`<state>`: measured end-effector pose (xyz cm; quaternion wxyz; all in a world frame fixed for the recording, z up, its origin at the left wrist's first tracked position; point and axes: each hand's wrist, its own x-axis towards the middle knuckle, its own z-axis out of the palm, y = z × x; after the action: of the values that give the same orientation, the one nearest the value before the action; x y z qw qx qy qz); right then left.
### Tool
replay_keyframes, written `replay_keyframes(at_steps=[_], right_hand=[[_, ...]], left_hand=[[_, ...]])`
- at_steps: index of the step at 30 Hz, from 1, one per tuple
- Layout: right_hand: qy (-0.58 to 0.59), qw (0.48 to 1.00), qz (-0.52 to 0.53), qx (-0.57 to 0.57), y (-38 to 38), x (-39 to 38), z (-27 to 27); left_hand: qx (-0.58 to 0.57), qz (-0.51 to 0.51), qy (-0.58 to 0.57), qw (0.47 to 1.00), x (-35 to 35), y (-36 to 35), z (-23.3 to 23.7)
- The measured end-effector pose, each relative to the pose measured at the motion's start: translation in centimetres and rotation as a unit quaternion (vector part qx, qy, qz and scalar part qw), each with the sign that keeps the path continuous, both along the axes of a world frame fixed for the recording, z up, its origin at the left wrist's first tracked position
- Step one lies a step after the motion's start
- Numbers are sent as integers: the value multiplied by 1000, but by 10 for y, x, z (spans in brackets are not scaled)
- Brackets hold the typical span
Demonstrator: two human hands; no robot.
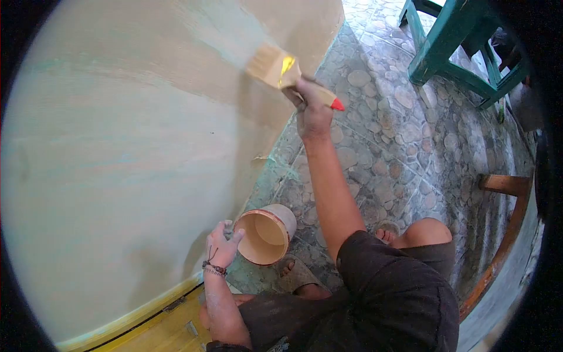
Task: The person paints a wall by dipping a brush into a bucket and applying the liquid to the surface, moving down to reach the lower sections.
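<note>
My right hand (311, 102) is closed around the handle of a wide paintbrush (288, 69) with a yellow-marked band and a red handle tip. Its pale bristles lie against the wall (146, 158), which has a beige coat with light green showing through in streaks. Low down, my left hand (223, 243) is at the rim of a small bucket (280, 220), its thumb against the edge and its fingers partly bent. The bucket leans with its mouth toward me, and its inside is coated beige. Pale smears cover my left fingers.
A stone-patterned floor (381, 135) meets the wall along a slanting edge. At the upper right stands a green plastic stool (446, 44). Curved wooden furniture (504, 185) is at the right, and a yellow board (170, 328) lies at the lower left. My feet are beside the bucket.
</note>
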<state>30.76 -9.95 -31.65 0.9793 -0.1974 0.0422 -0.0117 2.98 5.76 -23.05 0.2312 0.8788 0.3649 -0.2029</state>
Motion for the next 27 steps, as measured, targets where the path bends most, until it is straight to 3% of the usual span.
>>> replay_keyframes(at_steps=[2, 4, 7, 10, 13, 16, 19, 23, 26, 27], right_hand=[[47, 997, 32, -49, 20, -5, -99], [167, 970, -8, -178, 20, -16, -163], [251, 954, -47, -158, 12, -25, -150], [221, 898, -89, -370, 40, 3, -162], [211, 904, -53, -368, 50, 19, -111], [211, 968, -78, -109, 13, 2, -97], [267, 919, -96, -275, 34, -5, -148], [154, 972, -1, -175, 29, 8, -133], [228, 958, -102, -143, 11, -3, -113], [238, 940, -97, -225, 16, -4, -128]], left_hand=[[-6, -1, -14, 1000, 3, 0, -1], [-15, -1, -23, 1000, 4, 0, -3], [3, -9, -15, 1000, 5, -3, 4], [-15, 15, -30, 999, 0, 3, -2], [-26, 17, 2, 1000, 3, 0, 2], [2, -10, 9, 1000, 2, 2, 2], [2, -6, -21, 1000, 0, 5, -3], [-11, 1, -19, 1000, 3, -1, 3], [-12, 37, -39, 998, 6, 0, 4], [-12, 48, -51, 997, 5, 3, -2]])
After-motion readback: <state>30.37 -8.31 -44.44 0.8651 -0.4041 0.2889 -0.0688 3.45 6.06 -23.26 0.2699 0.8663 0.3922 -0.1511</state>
